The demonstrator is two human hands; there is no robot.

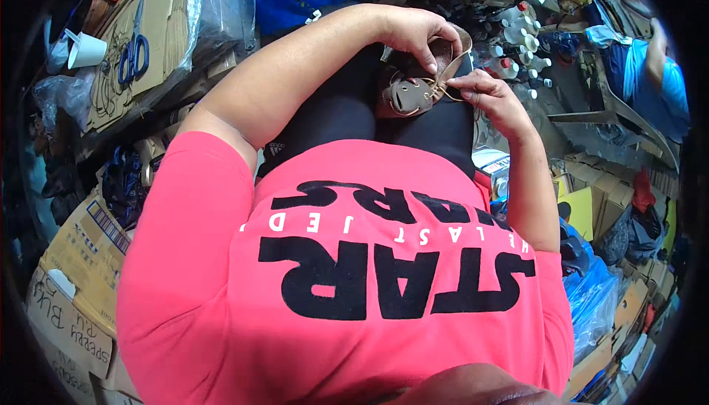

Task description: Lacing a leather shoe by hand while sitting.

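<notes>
A brown leather shoe upper (411, 98) with eyelets and a slot-like cut rests on my lap, over dark trousers. Its paler inner side curves up near my hands. My left hand (417, 33) grips the far part of the leather, thumb and fingers closed around its edge. From the right, my right hand (493, 100) pinches a thin tan lace (441, 87) that runs through the eyelets by the middle of the upper. Part of the lace trails below my right fingers. The leather under my left palm is hidden.
Blue-handled scissors (134, 58) lie on cardboard at the left, beside a white cup (86, 50). Several plastic bottles (523, 39) stand at the right. A person in blue (668, 84) is at the far right. Cardboard boxes (85, 250) pile up at the lower left.
</notes>
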